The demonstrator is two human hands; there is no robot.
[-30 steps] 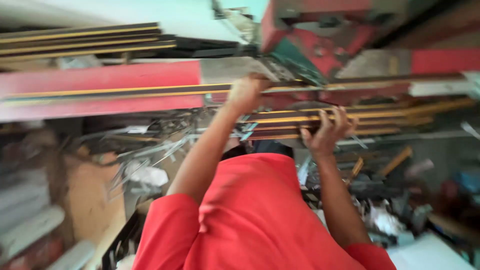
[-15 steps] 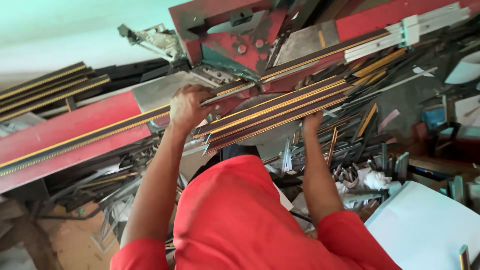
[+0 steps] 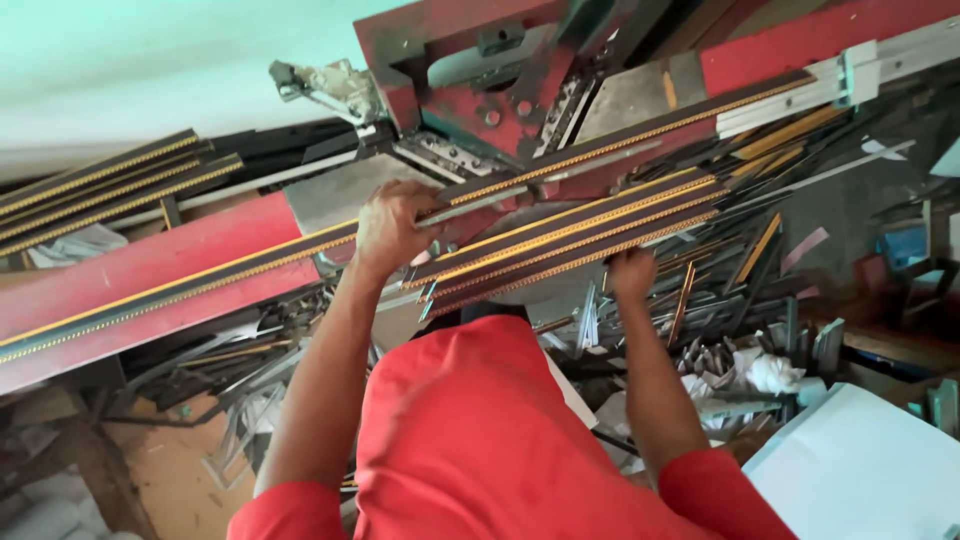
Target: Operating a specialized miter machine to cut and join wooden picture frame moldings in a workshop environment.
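Plainly the risk sits at the red machine (image 3: 480, 90) in the far middle of the scene; the left hand (image 3: 392, 228) rests just beside its working head, and a slip along the strip could, in my judgement, carry the fingers toward the metal parts there; the long moulding strips (image 3: 570, 235), dark with gold beaded edges, are stacked loosely side by side, so a strip could slide off the near edge into the scrap offcuts (image 3: 700, 320) lying below on the right; uneven pressure from the two hands might also skew the bundle on the red bed (image 3: 150, 270), which runs away to the left.

The left hand is curled over the topmost strip near the machine, fingers bent and closed down on it, thumb tucked under where I cannot see it; the right hand (image 3: 632, 275) is on the near edge of the bundle further right, fingers folded up around the strips from below, close together rather than spread; how tightly it grips I cannot tell. A white sheet (image 3: 860, 470) lies at the near right, well apart from both hands.
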